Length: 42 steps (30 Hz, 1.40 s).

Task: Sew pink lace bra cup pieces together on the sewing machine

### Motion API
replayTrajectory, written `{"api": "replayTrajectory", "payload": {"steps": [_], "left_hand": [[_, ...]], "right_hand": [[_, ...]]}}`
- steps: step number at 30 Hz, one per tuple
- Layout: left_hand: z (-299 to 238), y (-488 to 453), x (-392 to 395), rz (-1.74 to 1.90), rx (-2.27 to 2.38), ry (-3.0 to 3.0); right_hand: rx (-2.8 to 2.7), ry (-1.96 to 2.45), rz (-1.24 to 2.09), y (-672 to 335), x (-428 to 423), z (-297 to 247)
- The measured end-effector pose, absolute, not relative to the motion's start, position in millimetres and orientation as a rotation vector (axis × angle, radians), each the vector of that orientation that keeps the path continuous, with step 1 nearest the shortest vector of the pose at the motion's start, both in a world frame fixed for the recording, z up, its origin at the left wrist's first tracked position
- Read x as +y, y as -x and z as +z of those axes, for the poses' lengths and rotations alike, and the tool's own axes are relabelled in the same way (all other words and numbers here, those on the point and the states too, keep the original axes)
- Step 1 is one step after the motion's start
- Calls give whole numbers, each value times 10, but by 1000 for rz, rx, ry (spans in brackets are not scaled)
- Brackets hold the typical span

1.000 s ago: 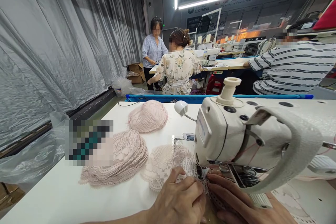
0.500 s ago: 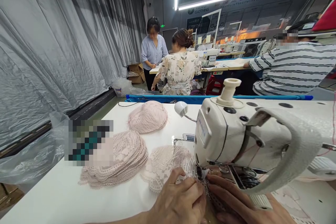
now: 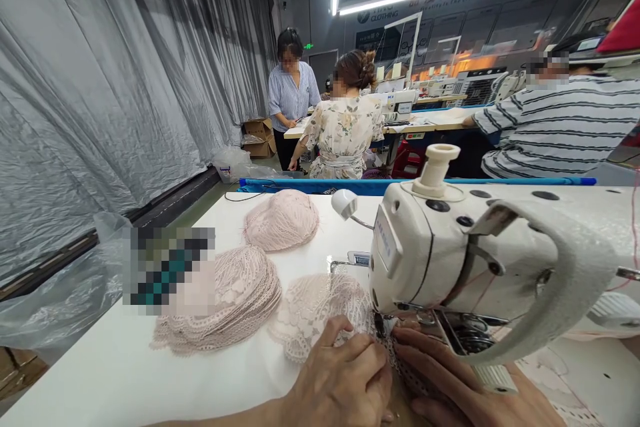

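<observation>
A pale pink lace piece (image 3: pixel 325 310) lies flat at the needle area of a white sewing machine (image 3: pixel 420 253). My left hand (image 3: pixel 345 373) rests on its near edge, fingers curled and closed on the lace beside the presser foot (image 3: pixel 381 327). My right hand (image 3: pixel 450 373) lies to the right of the needle area, its fingers stretched out over the lace edge and partly under the machine head. The right fingertips are partly hidden by the machine.
A stack of lace pieces (image 3: pixel 220 303) and a moulded lace cup (image 3: pixel 281 220) lie on the white table (image 3: pixel 100 373) to the left. More lace (image 3: pixel 555 373) is at the right. Beyond the blue-edged table, several people work near other sewing machines. Grey curtains (image 3: pixel 125 67) hang at left.
The view has tilted very slightly. Both hands and the lace stay in nearly the same place at the needle area.
</observation>
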State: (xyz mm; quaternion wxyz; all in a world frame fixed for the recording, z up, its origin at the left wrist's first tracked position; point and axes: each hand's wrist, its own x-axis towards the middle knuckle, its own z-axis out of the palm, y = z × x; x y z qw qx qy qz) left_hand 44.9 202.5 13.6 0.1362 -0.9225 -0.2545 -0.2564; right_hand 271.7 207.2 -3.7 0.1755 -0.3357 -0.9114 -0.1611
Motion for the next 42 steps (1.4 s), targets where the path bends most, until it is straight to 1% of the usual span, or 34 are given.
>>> {"api": "replayTrajectory", "payload": {"steps": [4,8,13,19,30,36,42], "left_hand": [[147,-440,2015,-702,-750,2702],[141,-431,2016,-573,-761,2729],[146,-436,2009,-623,-773,2730],[194,-442,2011,-555,-778,2748],[201,-431,1997,-597,-779,2751],[199,-433,2013,-631,-780,2777],[157,-440,2008,-609,-782,2769]], "right_hand": [[-2619,846,-565,-2713,2101,12],[-2636,863,-575,-2701,2104,7],[-2641,887,-549,-2724,2090,-31],[-2632,921,-514,-2727,2089,-12],[-2625,938,-444,-2745,2088,-58],[-2636,903,-512,-2707,2089,-5],[-2619,896,-502,-2722,2097,-1]]}}
